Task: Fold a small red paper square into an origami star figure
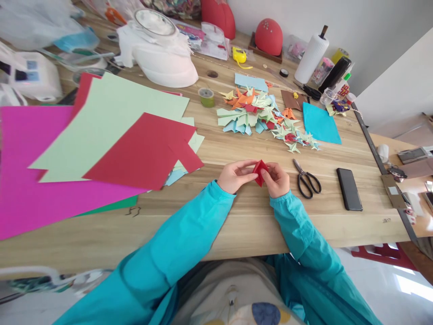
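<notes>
Between my two hands, just above the wooden table (243, 221), is a small piece of folded red paper (260, 172) with a diamond-like outline. My left hand (236, 175) pinches its left side with thumb and fingers. On the other side, my right hand (276, 179) grips it, the thumb pressed on its face. Black-handled scissors (307, 179) lie a little right of my right hand, blades pointing away from me. Beyond my hands spreads a pile of folded paper cranes (248, 118) in green, orange, red and blue.
Large sheets of red paper (142, 151), light green paper (111, 113) and magenta paper (34, 194) overlap at left. A phone (349, 189) lies at right. Farther back are a thread spool (206, 97), a blue cloth square (321, 123), a yellow tape measure (239, 55) and a white shoe-like form (165, 58).
</notes>
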Motion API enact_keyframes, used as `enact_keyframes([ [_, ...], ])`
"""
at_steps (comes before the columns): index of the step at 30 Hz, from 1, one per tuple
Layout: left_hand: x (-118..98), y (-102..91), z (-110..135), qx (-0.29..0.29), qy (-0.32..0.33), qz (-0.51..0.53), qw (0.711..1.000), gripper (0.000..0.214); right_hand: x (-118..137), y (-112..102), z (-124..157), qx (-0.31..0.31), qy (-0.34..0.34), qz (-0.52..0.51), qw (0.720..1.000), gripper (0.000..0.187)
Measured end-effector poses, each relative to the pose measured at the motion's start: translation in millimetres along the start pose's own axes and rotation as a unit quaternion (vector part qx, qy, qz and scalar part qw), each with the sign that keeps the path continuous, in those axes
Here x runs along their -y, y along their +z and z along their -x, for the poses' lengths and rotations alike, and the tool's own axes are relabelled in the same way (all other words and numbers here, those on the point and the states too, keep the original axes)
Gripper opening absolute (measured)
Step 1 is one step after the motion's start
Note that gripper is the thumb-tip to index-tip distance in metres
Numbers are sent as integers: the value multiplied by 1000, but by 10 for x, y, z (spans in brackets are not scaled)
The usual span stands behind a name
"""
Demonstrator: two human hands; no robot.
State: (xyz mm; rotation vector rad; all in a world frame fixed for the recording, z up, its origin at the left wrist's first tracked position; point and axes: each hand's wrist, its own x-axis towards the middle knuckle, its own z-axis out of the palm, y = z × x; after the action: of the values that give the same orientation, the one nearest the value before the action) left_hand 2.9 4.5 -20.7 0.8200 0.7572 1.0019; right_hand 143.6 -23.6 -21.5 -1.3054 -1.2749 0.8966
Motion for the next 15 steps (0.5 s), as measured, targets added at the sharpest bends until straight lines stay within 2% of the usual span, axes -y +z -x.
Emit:
enact_keyframes([
  [7, -70, 82, 55, -16, -8, 79, 997, 40, -28, -36, -12, -1, -43, 39, 998, 22],
  [10, -97, 106, 57, -53, -8, 84, 995, 30, 12, -42, -3, 15, -57, 69, 996, 22],
  [15, -114, 109, 52, -111, -3, 62, 992, 29, 53, -44, 7, 33, -112, 117, 986, 27],
])
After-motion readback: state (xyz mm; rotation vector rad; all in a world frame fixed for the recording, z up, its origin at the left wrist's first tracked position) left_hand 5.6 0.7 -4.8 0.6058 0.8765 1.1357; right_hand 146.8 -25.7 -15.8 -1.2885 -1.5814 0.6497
